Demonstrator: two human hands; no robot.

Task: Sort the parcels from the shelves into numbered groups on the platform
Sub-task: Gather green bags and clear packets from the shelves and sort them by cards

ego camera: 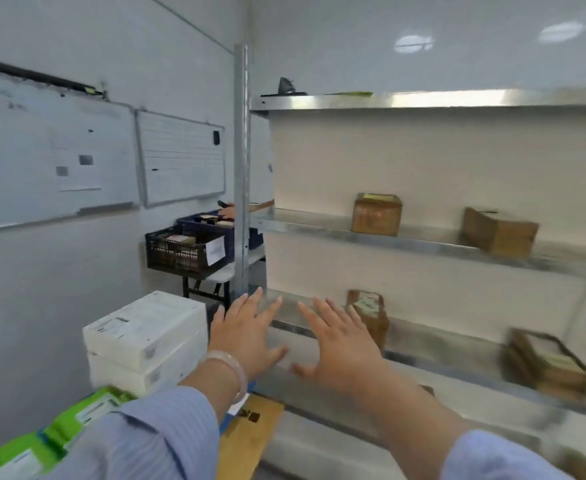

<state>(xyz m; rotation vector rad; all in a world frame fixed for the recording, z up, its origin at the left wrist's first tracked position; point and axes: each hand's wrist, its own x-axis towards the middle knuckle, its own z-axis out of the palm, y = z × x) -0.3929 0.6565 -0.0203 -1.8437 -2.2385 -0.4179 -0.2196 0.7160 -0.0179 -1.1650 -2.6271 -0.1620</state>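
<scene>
Both my hands are raised in front of the metal shelves, fingers spread and holding nothing. My left hand is beside the shelf's upright post. My right hand hovers just left of a brown cardboard parcel on the lower shelf. A second brown parcel lies further right on that shelf. Two more brown parcels stand on the middle shelf, one at the centre and one to the right. The picture is blurred by motion.
Two stacked white boxes and green packs sit at the lower left. Behind the post, black and blue crates rest on a small table, with another person's hand over them. Whiteboards hang on the left wall. A wooden board lies below.
</scene>
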